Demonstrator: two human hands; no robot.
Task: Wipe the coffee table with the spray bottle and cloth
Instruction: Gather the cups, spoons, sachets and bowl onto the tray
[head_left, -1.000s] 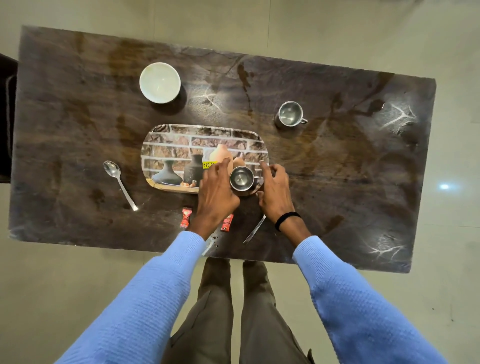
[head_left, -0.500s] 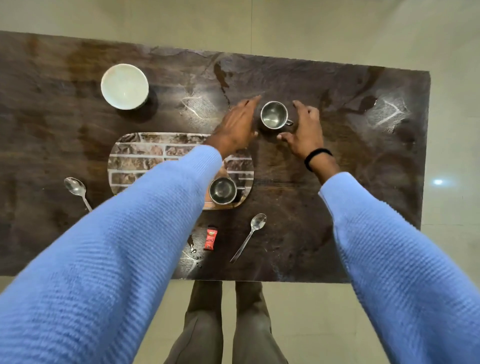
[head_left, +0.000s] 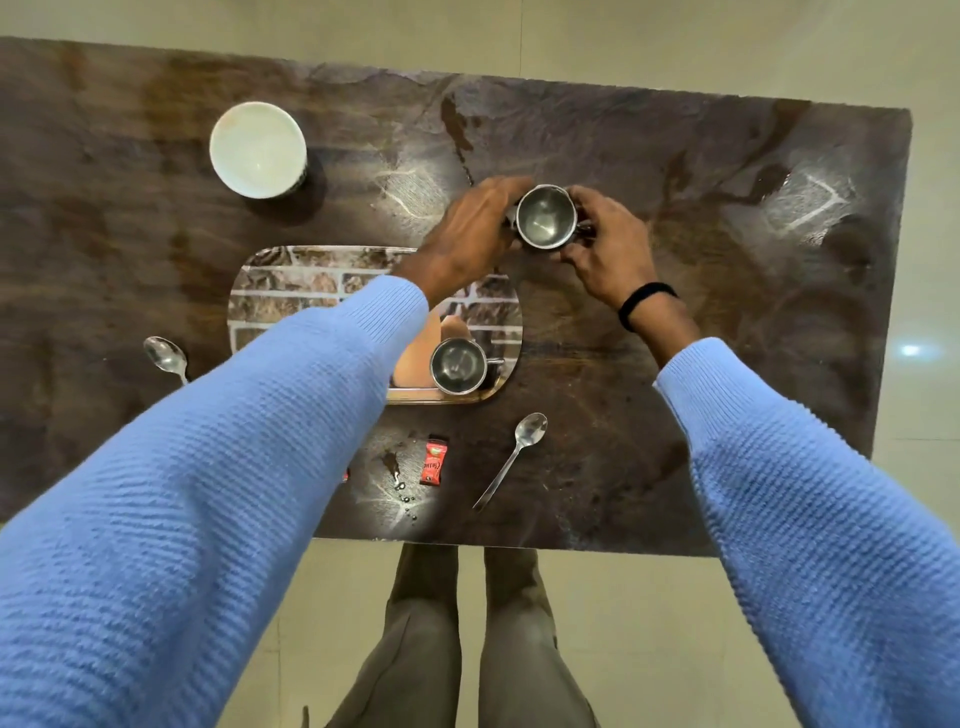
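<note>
Hands: the left hand and the right hand curl round the far steel cup, one on each side.
Desk: the desk carries a tray holding a second cup, a bowl, a red sachet and wet drops.
Spray bottle, cloth: neither is in view.
Progress: clearing appears under way; spraying and wiping are not yet begun.

Coffee table open at right, bowl, tray crowding left, spoon in front
</note>
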